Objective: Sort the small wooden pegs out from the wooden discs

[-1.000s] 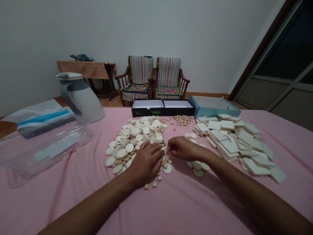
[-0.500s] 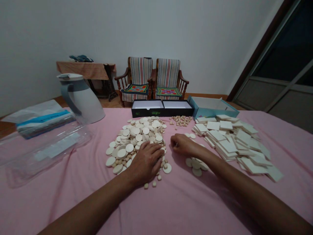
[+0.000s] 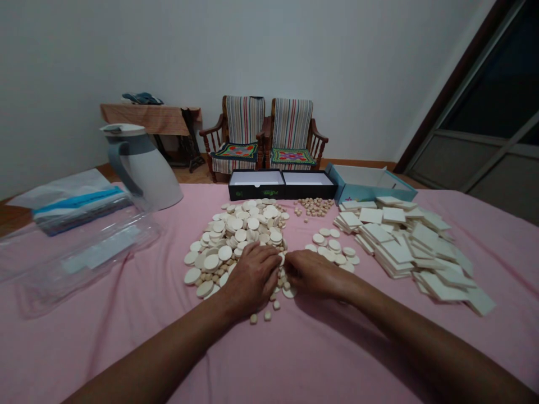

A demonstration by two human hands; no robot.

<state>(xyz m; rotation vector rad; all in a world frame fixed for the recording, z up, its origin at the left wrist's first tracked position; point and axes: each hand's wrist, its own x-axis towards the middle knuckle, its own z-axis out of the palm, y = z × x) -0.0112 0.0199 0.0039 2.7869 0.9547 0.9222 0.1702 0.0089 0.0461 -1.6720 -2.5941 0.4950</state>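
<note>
A mixed heap of round wooden discs [image 3: 225, 252] and small wooden cubes [image 3: 267, 316] lies in the middle of the pink cloth. My left hand [image 3: 252, 275] rests over the heap's right front part, its fingers extended flat on the pieces. At the right edge of the same heap, my right hand [image 3: 311, 273] has its fingers curled down among the pieces. Its fingertips are hidden, so what they pinch does not show. Just beyond that hand is a smaller group of loose discs [image 3: 334, 245]. Farther back sits a separate cluster of cubes [image 3: 316, 207].
Square wooden tiles [image 3: 393, 251] are piled at the right. Behind stand a black box [image 3: 257, 192] with two compartments and a blue box [image 3: 357, 193]. To the left are a white jug [image 3: 154, 179], a clear plastic tray [image 3: 101, 255] and a blue-and-white packet [image 3: 80, 210].
My right hand has moved left and slightly nearer, from the smaller disc group to the main heap's edge, uncovering more of those discs. My left hand stays on the heap.
</note>
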